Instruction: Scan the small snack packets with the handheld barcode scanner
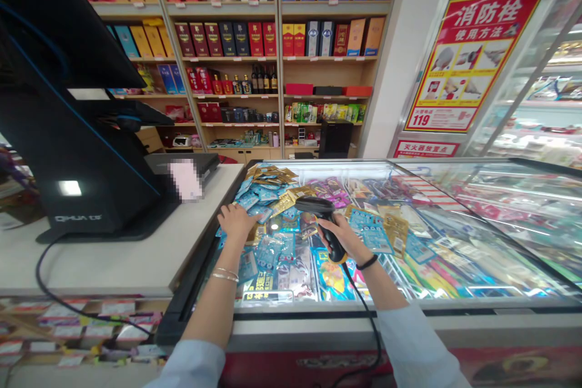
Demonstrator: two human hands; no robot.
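My right hand (pixel 340 234) is wrapped around the grip of a black handheld barcode scanner (pixel 313 205), whose head points left over the packets. From its base a black cable (pixel 364 303) hangs down over the freezer's front edge. On the left, my left hand (pixel 237 221) rests over small packets with its thumb spread away from the fingers. Beside it lies a pile of blue packets (pixel 259 194), topped by gold packets (pixel 275 174). More blue packets (pixel 370 229) and a gold packet (pixel 395 233) lie right of the scanner, on the glass top.
Below the packets is a glass-topped chest freezer (pixel 454 309) holding colourful frozen packs. A white counter (pixel 136 264) carries a black checkout terminal (pixel 91 182) and a blurred pink item (pixel 185 180) at left. Shelves of boxed bottles (pixel 277 9) stand behind.
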